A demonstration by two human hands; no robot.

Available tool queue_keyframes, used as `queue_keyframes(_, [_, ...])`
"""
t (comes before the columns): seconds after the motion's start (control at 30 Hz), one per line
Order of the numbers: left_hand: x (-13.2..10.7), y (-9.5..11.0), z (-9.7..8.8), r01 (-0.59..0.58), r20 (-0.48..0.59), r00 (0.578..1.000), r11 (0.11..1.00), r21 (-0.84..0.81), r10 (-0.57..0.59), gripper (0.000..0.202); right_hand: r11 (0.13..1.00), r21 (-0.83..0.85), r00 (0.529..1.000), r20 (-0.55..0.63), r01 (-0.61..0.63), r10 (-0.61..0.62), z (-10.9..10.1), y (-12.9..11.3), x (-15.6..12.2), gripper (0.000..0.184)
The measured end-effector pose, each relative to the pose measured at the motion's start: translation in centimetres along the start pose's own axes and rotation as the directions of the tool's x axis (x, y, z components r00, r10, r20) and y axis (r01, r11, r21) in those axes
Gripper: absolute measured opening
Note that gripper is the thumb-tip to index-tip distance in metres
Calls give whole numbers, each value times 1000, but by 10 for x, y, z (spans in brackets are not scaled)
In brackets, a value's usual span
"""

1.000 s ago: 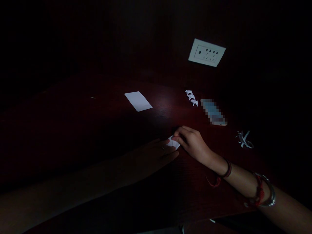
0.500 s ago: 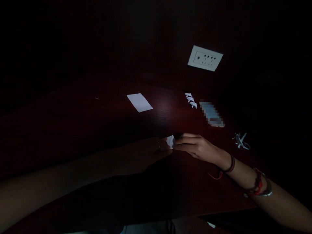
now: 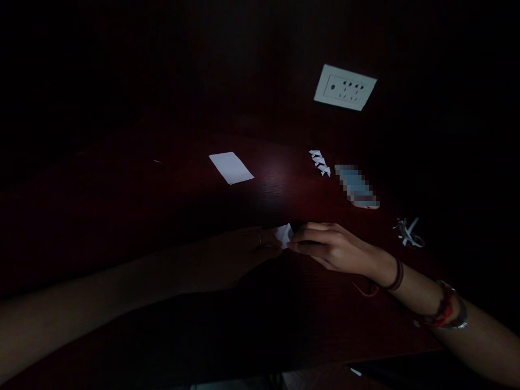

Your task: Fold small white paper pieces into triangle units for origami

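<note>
Folded white paper (image 3: 284, 236), small and creased, lies low over the dark red table (image 3: 325, 330), between its near and far edges, with a hand at either side. On its left side are the fingertips of the left hand (image 3: 247, 249), stretched out flat and wearing a ring (image 3: 259, 239); that hand is in deep shadow, and I cannot tell how firmly it grips. Against the paper's right side are the fingertips of the right hand (image 3: 329, 245), its fingers drawn together and loosely bent; whether they pinch the paper I cannot tell. A dark band (image 3: 398, 273) circles the right wrist, with red and silvery bracelets (image 3: 449, 309) farther up the forearm.

Beyond the hands, toward the table's far edge, a flat white sheet (image 3: 231, 168) lies to the left. To its right, near that edge, is a slanting row of small folded pieces (image 3: 319, 162), just beside a phone (image 3: 357, 186) whose surface is pixelated. Nearer, on the right, lies a tangle of pale strips (image 3: 409, 233). Above the far edge, a white socket plate (image 3: 345, 88) is set on the dark wall (image 3: 244, 70).
</note>
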State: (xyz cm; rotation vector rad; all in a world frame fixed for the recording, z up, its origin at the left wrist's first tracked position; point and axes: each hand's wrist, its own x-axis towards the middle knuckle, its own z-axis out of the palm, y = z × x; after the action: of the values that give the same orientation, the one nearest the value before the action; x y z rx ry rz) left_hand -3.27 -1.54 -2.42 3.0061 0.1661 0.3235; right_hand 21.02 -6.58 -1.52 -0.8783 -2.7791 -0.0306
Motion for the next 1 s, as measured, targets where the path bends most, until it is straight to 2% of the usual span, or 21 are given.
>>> queue_keyframes(0.23, [1, -2, 1, -29, 30, 999, 999, 28, 29, 39, 981, 156, 991, -43, -116, 124, 0, 4, -10, 25])
queue_keyframes(0.33, [4, -2, 0, -28, -18, 999, 999, 21, 28, 36, 960, 246, 986, -63, -136, 156, -1, 5, -10, 27])
queue_keyframes(0.43, [5, -2, 2, 54, -126, 991, 998, 20, -51, 30, 928, 335, 976, -81, -164, 202, -1, 4, -4, 27])
queue_keyframes(0.57, [5, -4, 7, 122, -176, 978, 992, 38, -114, 28, 868, 433, 941, -113, -243, 320, -1, 1, 1, 24])
queue_keyframes(0.67, [6, -4, 8, 102, -172, 981, 994, 50, -92, 24, 903, 375, 955, -120, -208, 270, -1, 2, -1, 18])
queue_keyframes(0.87, [7, 0, 3, 98, -109, 990, 991, 94, -87, 27, 982, 162, 992, -66, -95, 106, -1, 1, -8, 24])
queue_keyframes(1.0, [4, -1, 3, 51, -57, 997, 985, 168, -42, 24, 973, 196, 990, -35, -125, 134, -3, -6, -4, 24])
